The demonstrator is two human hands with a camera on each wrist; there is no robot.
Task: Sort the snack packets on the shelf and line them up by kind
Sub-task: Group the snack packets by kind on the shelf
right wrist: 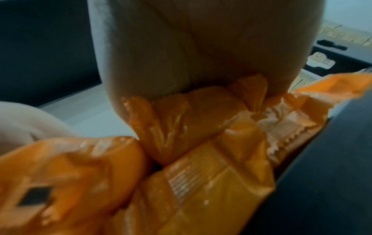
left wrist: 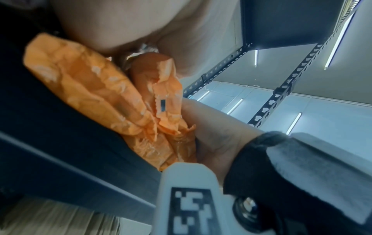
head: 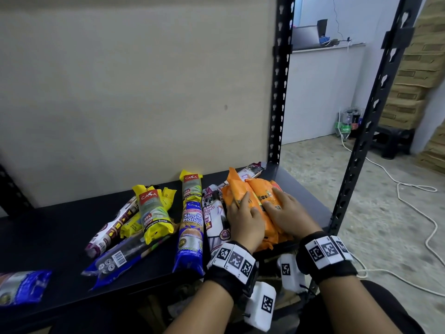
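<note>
Your left hand and right hand lie flat with fingers extended, gripping nothing, on the orange packets beneath them on the shelf, apparently pressing them together to bunch that kind.

Orange packets lie bunched at the right of the black shelf, white packets just left, then blue and yellow packets scattered further left.
</note>
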